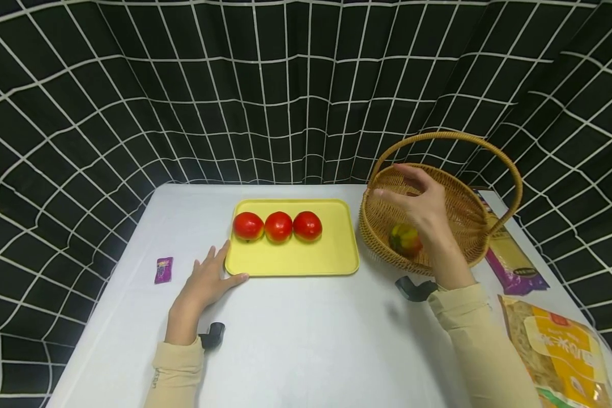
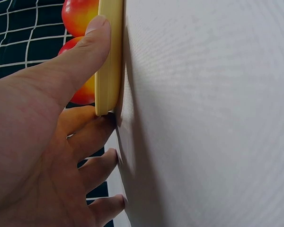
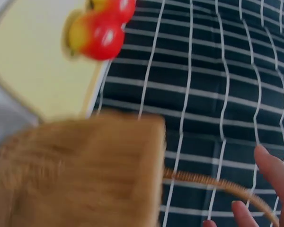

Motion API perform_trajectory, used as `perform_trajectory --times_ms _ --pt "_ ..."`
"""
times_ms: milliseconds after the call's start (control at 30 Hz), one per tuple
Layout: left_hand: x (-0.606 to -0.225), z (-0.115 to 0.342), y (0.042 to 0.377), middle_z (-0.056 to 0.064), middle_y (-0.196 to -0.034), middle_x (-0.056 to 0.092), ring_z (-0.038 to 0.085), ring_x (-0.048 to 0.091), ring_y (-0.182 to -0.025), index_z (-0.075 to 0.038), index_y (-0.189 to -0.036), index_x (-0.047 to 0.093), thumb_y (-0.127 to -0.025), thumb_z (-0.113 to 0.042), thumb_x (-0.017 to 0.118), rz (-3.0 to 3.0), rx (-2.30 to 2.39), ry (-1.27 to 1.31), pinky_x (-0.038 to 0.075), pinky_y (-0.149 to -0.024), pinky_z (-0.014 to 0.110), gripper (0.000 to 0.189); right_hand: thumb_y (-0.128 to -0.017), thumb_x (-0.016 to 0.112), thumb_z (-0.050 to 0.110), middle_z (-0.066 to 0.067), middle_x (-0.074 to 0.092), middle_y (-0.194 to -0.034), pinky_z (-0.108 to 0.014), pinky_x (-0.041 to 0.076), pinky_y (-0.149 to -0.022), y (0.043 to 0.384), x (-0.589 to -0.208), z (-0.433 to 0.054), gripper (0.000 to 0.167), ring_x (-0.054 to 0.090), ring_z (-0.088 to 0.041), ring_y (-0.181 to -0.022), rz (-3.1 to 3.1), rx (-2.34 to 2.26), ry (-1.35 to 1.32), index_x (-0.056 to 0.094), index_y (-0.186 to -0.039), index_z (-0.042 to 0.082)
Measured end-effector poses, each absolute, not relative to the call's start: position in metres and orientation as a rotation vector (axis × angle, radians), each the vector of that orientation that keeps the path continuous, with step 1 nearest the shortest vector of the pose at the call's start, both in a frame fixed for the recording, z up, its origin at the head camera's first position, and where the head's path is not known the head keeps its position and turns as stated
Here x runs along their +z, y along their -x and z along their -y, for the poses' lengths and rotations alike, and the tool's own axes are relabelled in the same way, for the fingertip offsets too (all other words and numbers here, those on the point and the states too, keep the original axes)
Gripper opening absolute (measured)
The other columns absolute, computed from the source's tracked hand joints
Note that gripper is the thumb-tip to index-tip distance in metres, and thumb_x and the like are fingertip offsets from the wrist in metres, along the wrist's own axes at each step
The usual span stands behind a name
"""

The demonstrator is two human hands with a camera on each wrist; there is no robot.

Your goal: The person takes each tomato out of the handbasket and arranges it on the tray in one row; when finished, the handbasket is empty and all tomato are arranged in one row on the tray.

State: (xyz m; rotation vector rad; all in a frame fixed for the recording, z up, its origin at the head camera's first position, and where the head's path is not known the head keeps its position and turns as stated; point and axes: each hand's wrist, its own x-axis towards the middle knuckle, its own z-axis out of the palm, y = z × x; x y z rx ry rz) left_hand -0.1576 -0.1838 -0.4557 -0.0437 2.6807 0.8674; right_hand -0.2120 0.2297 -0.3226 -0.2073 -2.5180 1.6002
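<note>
Three red apples (image 1: 278,227) with yellow patches sit in a row on a yellow tray (image 1: 280,264), toward its back left. My left hand (image 1: 202,286) is at the tray's front-left corner, thumb along the front rim and fingers spread beside the left edge. In the left wrist view the thumb (image 2: 87,52) rests against the tray's rim. Over the wicker basket (image 1: 459,198), my right hand (image 1: 423,204) hovers with curved, parted fingers and nothing between them. Inside the basket lies a green, yellow and red fruit (image 1: 404,239), partly hidden by the right forearm.
The basket's tall arched handle (image 1: 454,136) rises behind the right hand. A small purple packet (image 1: 164,270) lies left of the left hand. To the right are a purple-and-yellow package (image 1: 515,260), partly behind the basket, and an orange bag (image 1: 561,351). A black grid-patterned curtain (image 1: 265,85) surrounds the white table.
</note>
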Motion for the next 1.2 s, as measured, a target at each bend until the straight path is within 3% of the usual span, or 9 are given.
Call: perform_trajectory --times_ms 367,700,800,1000,1200 --pt "-0.456 0.184 0.158 0.032 -0.174 0.013 0.057 0.006 -0.161 -0.012 -0.171 0.015 -0.097 -0.05 0.074 -2.689 0.868 0.032 0.006 -0.126 0.076 0.102 -0.087 0.089 0.041 -0.007 0.038 -0.172 -0.055 0.026 -0.132 0.216 -0.341 -0.284 0.09 0.032 -0.033 -0.158 2.654 1.493 0.352 0.045 -0.162 0.02" --pt "-0.456 0.185 0.158 0.033 -0.174 0.011 0.061 0.005 -0.159 -0.013 -0.172 0.015 -0.097 -0.051 0.073 -2.689 0.869 0.026 0.008 -0.124 0.078 0.102 -0.091 0.083 0.045 -0.023 0.021 -0.176 -0.069 0.025 -0.128 0.218 -0.361 -0.309 0.098 0.022 -0.049 -0.161 2.901 1.413 0.352 0.03 -0.169 0.017" --pt "-0.456 0.185 0.158 0.033 -0.174 0.011 0.06 0.005 -0.159 -0.013 -0.171 0.015 -0.097 -0.05 0.074 -2.687 0.872 0.027 0.007 -0.125 0.077 0.102 -0.093 0.083 0.038 -0.028 0.019 -0.175 -0.071 0.025 -0.127 0.221 -0.365 -0.313 0.097 0.021 -0.053 -0.159 3.003 1.395 0.299 0.028 -0.169 0.014" --pt "-0.457 0.185 0.158 0.033 -0.174 0.013 0.057 0.006 -0.161 -0.012 -0.171 0.016 -0.096 -0.05 0.074 -2.69 0.882 0.015 0.005 -0.127 0.075 0.102 -0.092 0.084 0.028 -0.035 0.024 -0.17 -0.072 0.03 -0.124 0.225 -0.37 -0.317 0.094 0.028 -0.058 -0.154 3.218 1.323 0.139 0.031 -0.166 0.006" --pt "-0.458 0.185 0.159 0.033 -0.174 0.012 0.058 0.006 -0.16 -0.013 -0.171 0.016 -0.096 -0.049 0.074 -2.695 0.875 0.025 0.006 -0.126 0.075 0.102 -0.089 0.086 0.025 -0.035 0.037 -0.163 -0.065 0.044 -0.117 0.223 -0.376 -0.318 0.092 0.046 -0.054 -0.142 3.291 1.311 -0.019 0.036 -0.164 0.006"
